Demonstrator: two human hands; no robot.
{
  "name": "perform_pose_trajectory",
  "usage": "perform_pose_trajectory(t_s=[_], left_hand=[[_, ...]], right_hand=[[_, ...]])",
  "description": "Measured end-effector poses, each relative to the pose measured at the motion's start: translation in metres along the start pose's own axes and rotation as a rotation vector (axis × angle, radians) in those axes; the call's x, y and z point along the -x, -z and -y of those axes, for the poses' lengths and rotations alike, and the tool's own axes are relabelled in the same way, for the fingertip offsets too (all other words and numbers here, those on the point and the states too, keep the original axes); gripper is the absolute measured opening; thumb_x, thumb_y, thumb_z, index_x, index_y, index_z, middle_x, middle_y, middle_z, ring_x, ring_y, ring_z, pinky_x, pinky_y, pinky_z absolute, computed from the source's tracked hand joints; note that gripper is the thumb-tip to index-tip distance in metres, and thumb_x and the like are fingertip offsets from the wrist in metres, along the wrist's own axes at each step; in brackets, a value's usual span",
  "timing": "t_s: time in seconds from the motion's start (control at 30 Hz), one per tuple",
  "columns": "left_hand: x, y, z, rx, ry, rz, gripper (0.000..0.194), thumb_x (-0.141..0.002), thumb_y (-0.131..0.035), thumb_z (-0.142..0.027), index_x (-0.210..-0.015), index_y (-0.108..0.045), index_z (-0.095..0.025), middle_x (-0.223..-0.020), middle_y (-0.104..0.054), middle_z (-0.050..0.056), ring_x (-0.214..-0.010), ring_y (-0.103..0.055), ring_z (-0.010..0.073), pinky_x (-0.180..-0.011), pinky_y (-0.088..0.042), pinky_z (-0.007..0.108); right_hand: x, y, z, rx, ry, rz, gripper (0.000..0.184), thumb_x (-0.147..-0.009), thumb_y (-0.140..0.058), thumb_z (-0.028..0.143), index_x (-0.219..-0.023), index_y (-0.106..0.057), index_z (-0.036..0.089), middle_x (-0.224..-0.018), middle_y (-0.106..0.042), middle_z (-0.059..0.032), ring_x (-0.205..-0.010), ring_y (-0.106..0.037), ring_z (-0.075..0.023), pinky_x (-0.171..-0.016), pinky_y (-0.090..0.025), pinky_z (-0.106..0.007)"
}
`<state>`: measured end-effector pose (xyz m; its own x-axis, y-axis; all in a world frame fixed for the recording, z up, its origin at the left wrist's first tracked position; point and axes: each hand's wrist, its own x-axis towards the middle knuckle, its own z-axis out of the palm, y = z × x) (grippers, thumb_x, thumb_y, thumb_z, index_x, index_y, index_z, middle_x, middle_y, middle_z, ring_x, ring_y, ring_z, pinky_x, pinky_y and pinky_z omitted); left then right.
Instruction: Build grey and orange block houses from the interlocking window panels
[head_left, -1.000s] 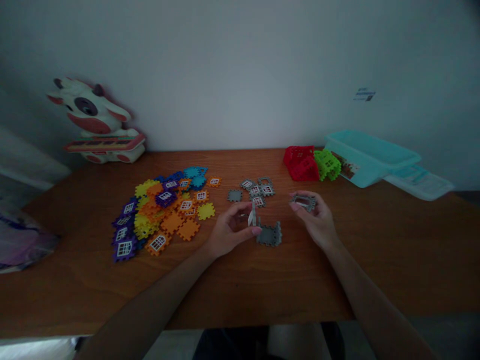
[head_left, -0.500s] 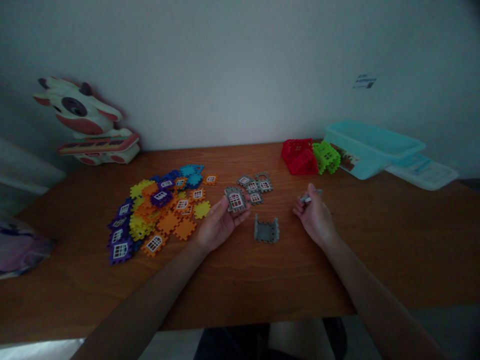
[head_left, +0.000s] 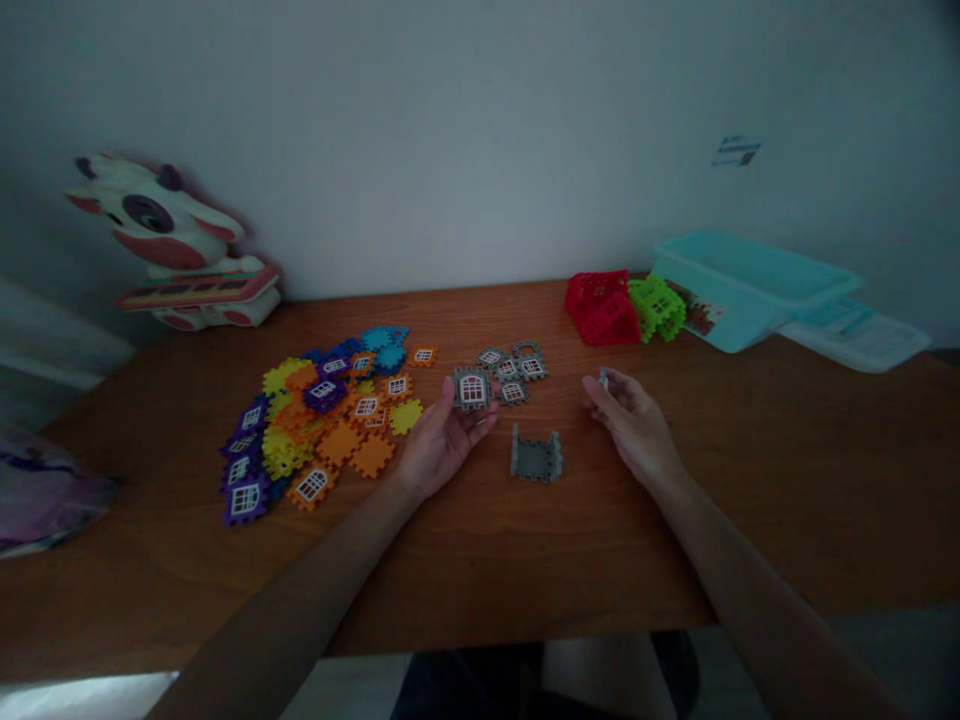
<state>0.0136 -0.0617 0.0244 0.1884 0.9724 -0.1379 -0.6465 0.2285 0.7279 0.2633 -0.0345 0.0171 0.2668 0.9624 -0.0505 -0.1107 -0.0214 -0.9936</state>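
Note:
My left hand [head_left: 444, 446] grips a grey window tile [head_left: 472, 389], a toothed building tile with a white window frame, held tilted above the table. In my right hand [head_left: 634, 418] a small grey piece [head_left: 603, 378] is pinched between thumb and fingers; mostly the fingers hide it, and its edge faces me. Between the hands stands a grey part-built box [head_left: 535, 460], a flat base with upright tiles at its left and right sides. Several loose grey window tiles [head_left: 514, 392] lie just behind my left hand's tile.
Orange, yellow, purple and blue tiles [head_left: 341, 442] are heaped on the left of the wooden table [head_left: 465, 580]. A red block house [head_left: 602, 310], a green one [head_left: 657, 308] and a turquoise bin [head_left: 739, 300] stand at the back right. A cow toy keyboard [head_left: 199, 290] sits back left.
My right hand has turned its grey piece from lying sideways to edge-on, fingers now more spread behind it. My left hand's window tile has tipped to face me more squarely.

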Motion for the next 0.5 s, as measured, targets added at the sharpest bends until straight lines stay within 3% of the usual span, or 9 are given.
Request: perform_pose_trajectory(t_s=[0.13,0.2,0.3,0.4,0.5], left_hand=[[0.001,0.0,0.001,-0.014,-0.052,-0.015,0.038,-0.09,-0.071,-0.051,-0.108,-0.072,-0.017,-0.116,-0.075,0.008,-0.097,-0.072,0.0166,-0.094,-0.058,0.031],[0.001,0.001,0.002,-0.035,-0.089,0.002,0.034,-0.084,-0.078,-0.046,-0.104,-0.074,-0.019,-0.114,-0.076,0.005,-0.102,-0.072,0.0175,-0.099,-0.057,0.033],[0.001,0.004,0.006,-0.094,-0.136,0.032,0.034,-0.075,-0.087,-0.039,-0.101,-0.075,-0.019,-0.11,-0.077,0.004,-0.103,-0.072,0.0181,-0.101,-0.056,0.035],[-0.001,0.008,0.011,-0.194,-0.204,0.039,0.041,-0.069,-0.091,-0.032,-0.106,-0.076,-0.022,-0.108,-0.077,0.004,-0.101,-0.072,0.0181,-0.1,-0.055,0.035],[0.0,0.011,0.014,-0.302,-0.276,0.076,0.051,-0.066,-0.093,-0.025,-0.113,-0.074,-0.026,-0.116,-0.076,0.004,-0.108,-0.07,0.0204,-0.101,-0.053,0.037]], right_hand=[[0.004,0.0,0.001,0.024,0.009,0.084,0.051,-0.074,-0.079,0.061,-0.109,-0.068,0.025,-0.099,-0.072,-0.0026,-0.057,-0.056,-0.0106,-0.047,-0.042,-0.025],[0.005,0.0,0.002,0.008,0.001,0.117,0.051,-0.073,-0.08,0.061,-0.109,-0.069,0.026,-0.1,-0.073,-0.0026,-0.061,-0.058,-0.011,-0.049,-0.045,-0.024],[0.006,-0.001,0.003,-0.057,0.003,0.167,0.054,-0.061,-0.091,0.051,-0.107,-0.071,0.029,-0.101,-0.074,-0.0013,-0.088,-0.068,-0.017,-0.071,-0.056,-0.028],[0.007,-0.001,0.005,-0.096,0.019,0.236,0.057,-0.058,-0.095,0.043,-0.108,-0.072,0.031,-0.107,-0.075,-0.0012,-0.107,-0.068,-0.0205,-0.094,-0.056,-0.034],[0.008,0.002,0.011,-0.096,0.04,0.294,0.055,-0.06,-0.094,0.039,-0.109,-0.072,0.031,-0.114,-0.076,-0.002,-0.109,-0.068,-0.0221,-0.098,-0.055,-0.038]])
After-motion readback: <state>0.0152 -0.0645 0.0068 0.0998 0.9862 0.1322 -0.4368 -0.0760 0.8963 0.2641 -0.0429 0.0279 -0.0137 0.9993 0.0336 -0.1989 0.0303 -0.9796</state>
